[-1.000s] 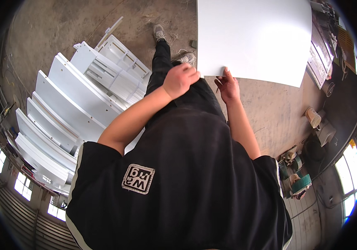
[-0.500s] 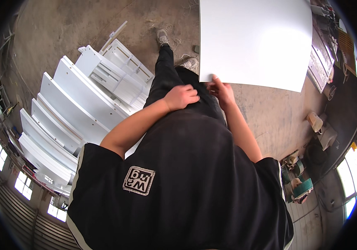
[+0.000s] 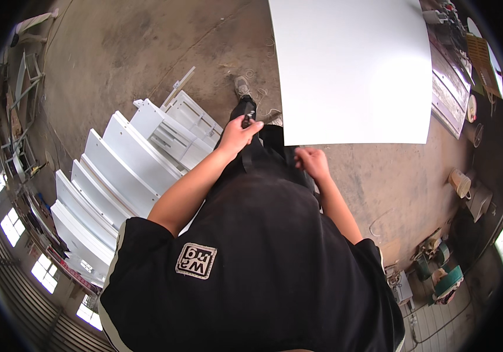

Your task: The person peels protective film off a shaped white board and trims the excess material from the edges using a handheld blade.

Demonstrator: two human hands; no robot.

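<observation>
My left hand [image 3: 238,136] is closed round a narrow black object [image 3: 249,119] with a small shiny metal part at its far end. A dark strip hangs below that hand, hard to tell from the black clothing behind it. My right hand [image 3: 313,162] is in front of my waist with its fingers curled in and slightly blurred. Whether something dark sits between those fingers I cannot make out. Just beyond the right hand lies the near edge of a large white panel [image 3: 351,82], apart from the hand.
To my left, several white boards [image 3: 125,141] stand in a row, with a white slotted frame [image 3: 190,117] at their far end. Grey-brown floor [image 3: 128,47] stretches ahead. At right are a stained board [image 3: 448,88], a tan bucket [image 3: 459,180] and a green object [image 3: 448,280].
My left hand has moved forward from my waist and now grips a black object. My right hand has drawn back from the panel's corner, its fingers curling. The view has shifted.
</observation>
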